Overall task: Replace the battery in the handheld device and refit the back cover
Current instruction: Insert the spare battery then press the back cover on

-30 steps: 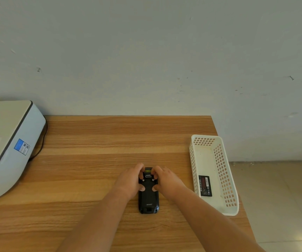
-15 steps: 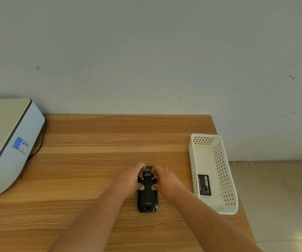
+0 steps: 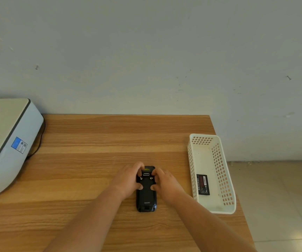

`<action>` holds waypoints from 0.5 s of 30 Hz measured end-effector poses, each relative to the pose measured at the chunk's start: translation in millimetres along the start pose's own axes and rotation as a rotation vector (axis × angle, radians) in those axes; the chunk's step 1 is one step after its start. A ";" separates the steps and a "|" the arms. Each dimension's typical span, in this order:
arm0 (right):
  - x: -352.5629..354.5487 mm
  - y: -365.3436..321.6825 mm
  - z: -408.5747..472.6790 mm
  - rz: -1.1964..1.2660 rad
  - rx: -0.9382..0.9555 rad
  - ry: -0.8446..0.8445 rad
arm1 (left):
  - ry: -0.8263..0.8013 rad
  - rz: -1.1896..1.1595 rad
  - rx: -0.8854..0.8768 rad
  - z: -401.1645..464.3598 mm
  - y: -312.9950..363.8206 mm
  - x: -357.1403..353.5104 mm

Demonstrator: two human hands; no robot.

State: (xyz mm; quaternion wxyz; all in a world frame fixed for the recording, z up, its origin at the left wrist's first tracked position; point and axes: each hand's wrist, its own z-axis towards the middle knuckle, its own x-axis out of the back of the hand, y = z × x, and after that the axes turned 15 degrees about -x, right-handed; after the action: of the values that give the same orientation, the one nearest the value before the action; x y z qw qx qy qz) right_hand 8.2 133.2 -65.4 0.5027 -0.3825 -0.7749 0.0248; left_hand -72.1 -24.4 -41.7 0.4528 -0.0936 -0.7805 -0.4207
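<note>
The wooden table [image 3: 92,160] fills the lower frame. A white printer [image 3: 6,142] sits at its left edge and a white perforated basket [image 3: 224,179] at its right, with a black battery [image 3: 203,184] lying inside. At lower centre the black handheld device [image 3: 146,195] lies back-up. My left hand [image 3: 126,180] and right hand [image 3: 166,184] grip its upper sides, fingers curled, thumbs pressing the back cover [image 3: 146,190].

Handheld device [image 3: 146,195] back cover: "urovo" in small pale letters near its lower end.
Battery [image 3: 203,184] label: print too small to read.
Printer [image 3: 6,142] sticker: illegible.
</note>
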 end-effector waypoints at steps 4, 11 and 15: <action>0.6 -0.3 0.6 0.004 0.005 0.045 | -0.030 -0.002 -0.017 2.1 -2.1 4.2; -1.9 0.2 -2.5 0.066 -0.044 0.028 | -0.099 0.108 -0.103 5.4 -3.0 11.3; -2.4 -0.2 -3.2 0.084 -0.060 0.027 | -0.158 0.117 -0.090 12.4 -1.1 11.5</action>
State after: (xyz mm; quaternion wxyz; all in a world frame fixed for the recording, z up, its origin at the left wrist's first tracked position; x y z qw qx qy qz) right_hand 11.1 130.5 -65.5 0.5000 -0.4299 -0.7515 0.0176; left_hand -87.0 -18.6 -36.2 0.4089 -0.1920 -0.7873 -0.4197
